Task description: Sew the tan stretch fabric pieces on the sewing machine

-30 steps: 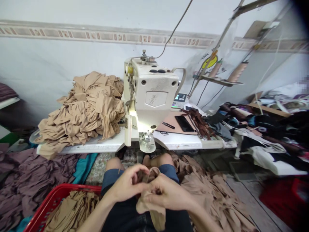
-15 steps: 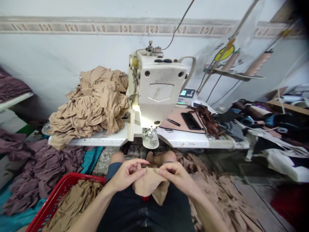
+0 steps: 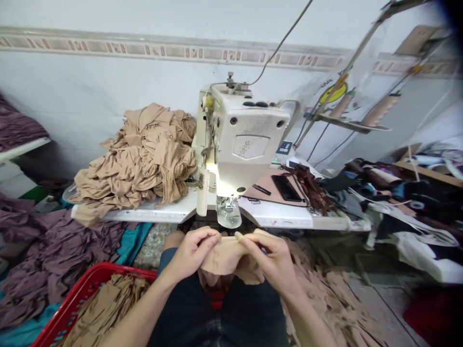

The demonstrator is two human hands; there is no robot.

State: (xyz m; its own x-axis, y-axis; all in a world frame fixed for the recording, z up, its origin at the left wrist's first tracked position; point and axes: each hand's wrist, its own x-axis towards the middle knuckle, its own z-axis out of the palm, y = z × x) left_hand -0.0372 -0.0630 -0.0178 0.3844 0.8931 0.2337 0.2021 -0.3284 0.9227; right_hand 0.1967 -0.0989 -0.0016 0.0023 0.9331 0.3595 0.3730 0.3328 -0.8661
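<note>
Left hand (image 3: 191, 253) and right hand (image 3: 269, 260) — grips closed — pinch tan fabric (image 3: 226, 255); a red basket (image 3: 90, 284) holds more tan pieces (image 3: 108, 303).

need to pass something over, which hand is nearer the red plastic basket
Left. The left hand is just right of the red plastic basket, above its rim without touching it; the right hand lies farther right, beyond the tan fabric both hands hold.
</note>
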